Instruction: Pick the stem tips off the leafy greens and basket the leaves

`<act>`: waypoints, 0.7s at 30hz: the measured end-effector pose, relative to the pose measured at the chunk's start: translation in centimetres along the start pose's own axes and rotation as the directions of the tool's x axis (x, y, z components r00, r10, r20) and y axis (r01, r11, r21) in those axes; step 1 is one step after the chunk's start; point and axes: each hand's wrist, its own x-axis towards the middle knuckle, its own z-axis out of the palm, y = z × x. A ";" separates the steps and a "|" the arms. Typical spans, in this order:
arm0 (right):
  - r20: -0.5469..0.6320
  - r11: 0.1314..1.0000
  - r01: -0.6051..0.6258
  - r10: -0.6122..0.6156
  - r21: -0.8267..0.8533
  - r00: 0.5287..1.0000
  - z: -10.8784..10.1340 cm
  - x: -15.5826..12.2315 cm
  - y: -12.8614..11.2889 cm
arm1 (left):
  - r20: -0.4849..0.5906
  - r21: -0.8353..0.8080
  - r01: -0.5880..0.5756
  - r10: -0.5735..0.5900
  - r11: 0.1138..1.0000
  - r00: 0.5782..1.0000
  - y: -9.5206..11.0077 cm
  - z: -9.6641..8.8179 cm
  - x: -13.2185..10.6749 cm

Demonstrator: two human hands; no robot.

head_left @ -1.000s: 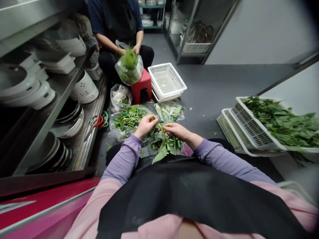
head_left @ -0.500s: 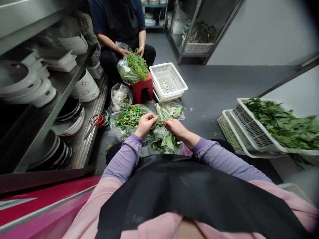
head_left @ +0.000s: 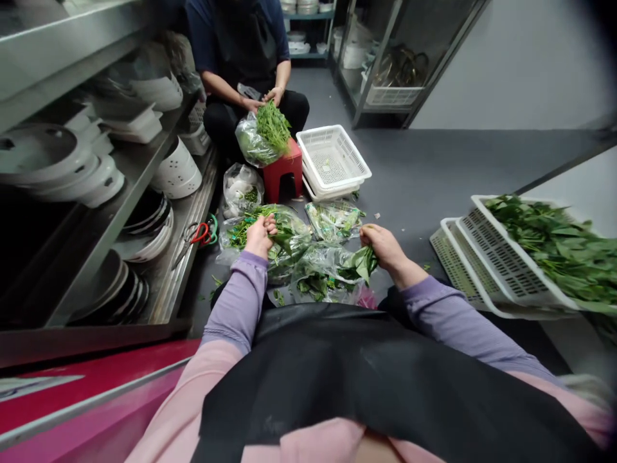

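My right hand (head_left: 384, 248) is closed around a bunch of leafy greens (head_left: 365, 263), whose broad leaves hang down on its left side. My left hand (head_left: 261, 235) is held off to the left with curled fingers, over a clear plastic bag of green stems (head_left: 238, 233). What it holds, if anything, is too small to make out. Between and below the hands lies an opened plastic bag of leafy greens (head_left: 313, 283). Just beyond it is a clear package of greens (head_left: 332, 220).
White baskets heaped with leafy greens (head_left: 554, 251) stand at right. Ahead are a white basket (head_left: 354, 173), a red stool (head_left: 277, 177) and a co-worker (head_left: 241, 51) handling thin-stemmed greens (head_left: 272, 125). Scissors (head_left: 197, 234) lie on the left metal shelf (head_left: 166, 283), among stacked dishes.
My hands were together on the stems and are now apart. The left hand moved left, and the right hand moved right with the leafy greens. The view has shifted slightly.
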 end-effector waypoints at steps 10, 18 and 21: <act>0.051 0.992 0.046 -0.041 -0.116 0.998 1.6 -1.6 -0.1 | -0.159 -0.019 -0.029 0.026 0.999 0.987 2.7 -0.9 3.4; 0.445 0.660 0.553 -0.348 -0.509 0.825 11.1 0.3 -5.0 | 0.284 0.114 -0.053 0.018 0.992 0.959 -1.3 2.0 -1.1; 0.439 0.676 0.549 -0.352 -0.492 0.826 12.5 1.3 -5.0 | 0.370 0.154 -0.097 0.034 0.983 0.928 -1.3 2.2 -1.6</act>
